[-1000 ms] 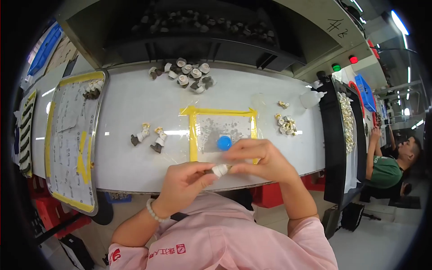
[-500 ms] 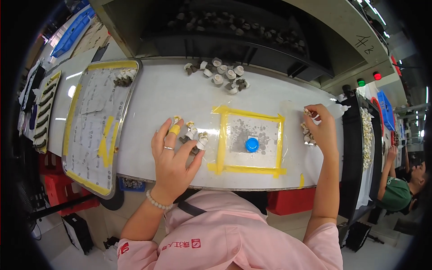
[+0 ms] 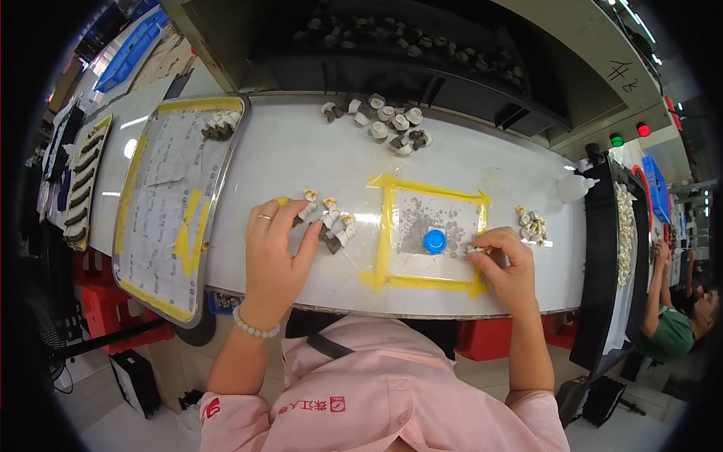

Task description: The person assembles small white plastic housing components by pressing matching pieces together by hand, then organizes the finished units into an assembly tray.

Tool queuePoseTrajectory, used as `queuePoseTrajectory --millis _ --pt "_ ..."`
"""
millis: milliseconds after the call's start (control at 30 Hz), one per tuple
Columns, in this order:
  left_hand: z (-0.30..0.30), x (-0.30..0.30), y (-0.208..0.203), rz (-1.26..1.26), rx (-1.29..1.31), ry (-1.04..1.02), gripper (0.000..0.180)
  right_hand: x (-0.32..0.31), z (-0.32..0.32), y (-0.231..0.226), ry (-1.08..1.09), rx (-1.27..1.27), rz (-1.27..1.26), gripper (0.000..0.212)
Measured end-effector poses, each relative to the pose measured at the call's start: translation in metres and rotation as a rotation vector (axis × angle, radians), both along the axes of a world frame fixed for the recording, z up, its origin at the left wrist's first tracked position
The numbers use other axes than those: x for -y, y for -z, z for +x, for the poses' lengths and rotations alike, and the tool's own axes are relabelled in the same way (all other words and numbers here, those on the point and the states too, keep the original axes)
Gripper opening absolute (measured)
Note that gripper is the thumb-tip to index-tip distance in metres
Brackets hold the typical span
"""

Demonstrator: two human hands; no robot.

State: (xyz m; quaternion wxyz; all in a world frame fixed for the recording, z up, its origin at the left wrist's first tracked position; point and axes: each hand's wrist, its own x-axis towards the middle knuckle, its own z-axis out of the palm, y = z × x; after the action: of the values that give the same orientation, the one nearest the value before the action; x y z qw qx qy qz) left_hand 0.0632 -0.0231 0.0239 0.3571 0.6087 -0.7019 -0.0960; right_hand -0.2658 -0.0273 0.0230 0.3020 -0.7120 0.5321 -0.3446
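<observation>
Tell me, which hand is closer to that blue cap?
Right. The right hand sits just right of the blue cap; the left hand rests farther left, past the yellow tape.

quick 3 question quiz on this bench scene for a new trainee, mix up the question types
1. True or false: the left hand rests on the blue cap.
2. The right hand pinches a small part at which edge of the yellow taped square? A) right B) left C) far
3. Fill in: the metal tray lies to the person's ____.

Key: 1 false, it is on the small parts left of the square; 2 A; 3 left
</observation>
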Motion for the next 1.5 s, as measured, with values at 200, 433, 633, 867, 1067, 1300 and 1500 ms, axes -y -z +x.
queuePoseTrajectory --millis 200,433,633,867,1067,1300,1500 --pt "-0.001 0.005 -0.002 -0.006 -0.085 0.052 0.026 -0.003 0.002 0.007 0.054 0.008 -0.04 0.016" --pt "-0.002 0.006 0.0 -0.011 -0.046 0.083 0.03 -0.006 0.004 0.012 0.072 0.015 -0.091 0.016" --pt "0.0 0.008 -0.004 0.05 -0.098 0.106 0.03 -0.006 0.003 0.014 0.06 0.012 -0.109 0.018" --pt "0.007 0.007 -0.008 0.097 -0.139 0.158 0.029 -0.004 0.026 -0.011 0.024 -0.249 -0.349 0.028" --pt "0.019 0.007 -0.008 0.146 -0.195 0.15 0.023 0.009 0.091 -0.024 -0.273 -0.193 -0.391 0.032" --pt "0.02 0.011 0.001 0.126 -0.209 0.152 0.019 0.022 0.132 -0.006 -0.353 -0.221 -0.382 0.031" --pt "0.016 0.013 -0.001 0.157 -0.254 0.189 0.018 0.022 0.135 -0.006 -0.36 -0.21 -0.39 0.029"
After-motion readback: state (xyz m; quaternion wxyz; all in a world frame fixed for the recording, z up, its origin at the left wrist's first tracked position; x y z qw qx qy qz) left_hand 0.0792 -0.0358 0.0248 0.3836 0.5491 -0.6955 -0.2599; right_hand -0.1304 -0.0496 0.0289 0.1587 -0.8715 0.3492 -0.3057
